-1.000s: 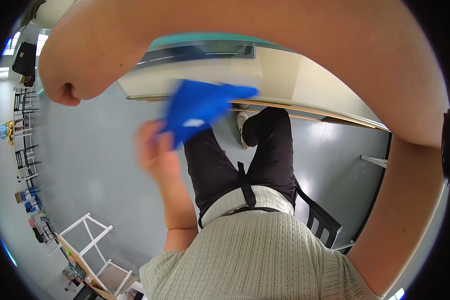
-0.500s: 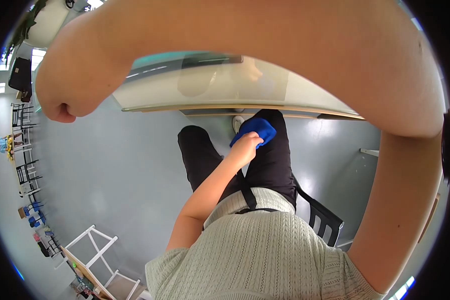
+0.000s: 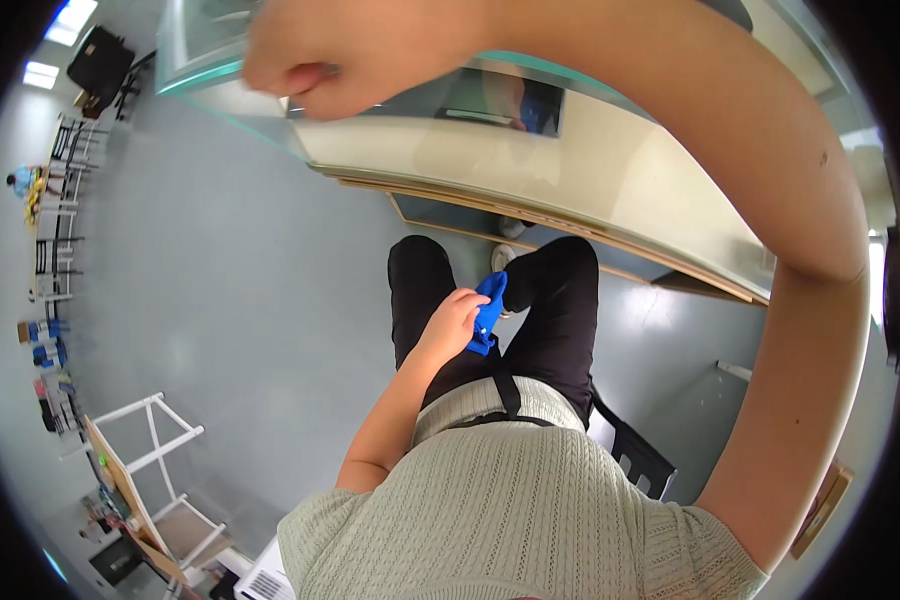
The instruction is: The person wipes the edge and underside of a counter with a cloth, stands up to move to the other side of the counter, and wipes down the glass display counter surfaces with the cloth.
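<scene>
My left hand (image 3: pixel 455 322) is closed on a blue cloth (image 3: pixel 487 315), low over my lap between my thighs. The cloth hangs loosely bunched, partly covered by my fingers. My right arm arches across the top of the view, close to the camera. Its hand (image 3: pixel 345 60) is curled into a fist over the corner of a glass case (image 3: pixel 205 75) with greenish edges. I cannot tell what, if anything, sits inside that fist. Dark trousers (image 3: pixel 555 290) cover my legs, which face the case.
Wooden rails (image 3: pixel 530 215) run along the case's lower edge before my knees. A black chair (image 3: pixel 645 450) is at my right hip. A white-legged table (image 3: pixel 160 460) stands behind to the left. Far left, a person in blue (image 3: pixel 20 180) is beside a row of tables.
My left hand has drawn the blue cloth back toward my waist. My right fist appears farther right and higher, over the glass corner. The whole view has shifted.
</scene>
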Motion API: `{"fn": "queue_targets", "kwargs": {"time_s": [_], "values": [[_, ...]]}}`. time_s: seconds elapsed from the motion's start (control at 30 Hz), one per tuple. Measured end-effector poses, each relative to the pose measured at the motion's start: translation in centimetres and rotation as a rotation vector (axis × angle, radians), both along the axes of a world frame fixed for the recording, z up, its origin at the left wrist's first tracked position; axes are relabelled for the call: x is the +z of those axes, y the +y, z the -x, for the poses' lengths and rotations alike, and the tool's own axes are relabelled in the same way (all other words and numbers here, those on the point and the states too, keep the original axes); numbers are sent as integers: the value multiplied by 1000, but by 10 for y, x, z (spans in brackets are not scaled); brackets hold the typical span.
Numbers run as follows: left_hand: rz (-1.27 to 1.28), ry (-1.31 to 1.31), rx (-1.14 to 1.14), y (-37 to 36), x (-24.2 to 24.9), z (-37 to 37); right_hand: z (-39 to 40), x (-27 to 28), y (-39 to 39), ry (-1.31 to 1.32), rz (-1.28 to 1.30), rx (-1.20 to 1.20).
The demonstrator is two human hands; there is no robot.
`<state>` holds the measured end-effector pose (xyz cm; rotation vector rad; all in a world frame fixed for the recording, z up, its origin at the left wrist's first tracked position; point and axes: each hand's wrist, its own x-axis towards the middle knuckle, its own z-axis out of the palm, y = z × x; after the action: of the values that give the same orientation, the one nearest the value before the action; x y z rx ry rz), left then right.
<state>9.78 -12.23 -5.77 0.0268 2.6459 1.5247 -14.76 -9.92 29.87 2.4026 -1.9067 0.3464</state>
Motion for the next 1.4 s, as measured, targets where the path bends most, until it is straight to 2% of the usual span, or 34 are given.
{"fn": "queue_targets", "kwargs": {"time_s": [0.13, 0.2, 0.27, 0.37, 0.43, 0.5, 0.57, 0.6, 0.63, 0.7, 0.73, 0.77, 0.83, 0.87, 0.9, 0.97, 1.0, 1.03, 1.1, 1.13, 1.17, 1.23, 1.3, 1.4], "values": [[-75, 59, 310, -25, 2, -19, 2, -13, -4, -95, 120, 56], [-92, 58, 480, -37, 6, -29, 6, -14, -5, -31, 132, 151], [-64, 137, 552, -46, 12, -35, 3, -10, -7, 40, 151, 222], [-74, 213, 632, -53, 27, -39, -5, -10, -9, 200, 58, 149], [-137, 233, 688, -54, 34, -41, 0, -24, -10, 248, 163, 98], [-150, 270, 667, -54, 47, -41, -11, -24, -8, 376, 122, 24], [-140, 266, 688, -50, 65, -41, -23, -39, -8, 904, 178, -12], [-243, 285, 724, -47, 70, -41, -41, -52, -4, 646, 114, -65], [-244, 291, 715, -46, 79, -42, -66, -70, 4, 387, 54, -115], [-157, 312, 710, -46, 99, -46, -102, -114, 24, -44, 149, -15], [-189, 418, 669, -47, 104, -48, -119, -136, 32, -152, 150, -30], [-193, 412, 667, -46, 117, -53, -136, -152, 38, -262, 149, -45], [-476, 405, 667, -43, 144, -60, -160, -168, 48, -711, -189, -171], [-514, 462, 643, -43, 148, -58, -170, -189, 53, -927, -66, -228], [-509, 445, 638, -44, 148, -55, -173, -200, 57, -943, -62, -234], [-433, 409, 552, -45, 146, -47, -179, -215, 72, -1295, -175, -332], [-434, 387, 547, -44, 146, -41, -184, -222, 81, -1381, -99, -390], [-331, 405, 499, -42, 146, -33, -185, -231, 89, -1399, -101, -403], [-128, 438, 394, -40, 150, -14, -188, -252, 106, -1648, 54, -603], [-54, 514, 383, -44, 156, -3, -186, -258, 115, -1701, 102, -635], [15, 590, 365, -51, 165, 10, -184, -273, 126, -1632, 159, -733], [140, 750, 335, -68, 190, 39, -175, -300, 151, -1534, 77, -988], [220, 927, 321, -80, 225, 72, -172, -307, 173, -1814, 119, -1073], [415, 1123, 311, -92, 279, 125, -167, -328, 200, -1879, 293, -1191]]}}
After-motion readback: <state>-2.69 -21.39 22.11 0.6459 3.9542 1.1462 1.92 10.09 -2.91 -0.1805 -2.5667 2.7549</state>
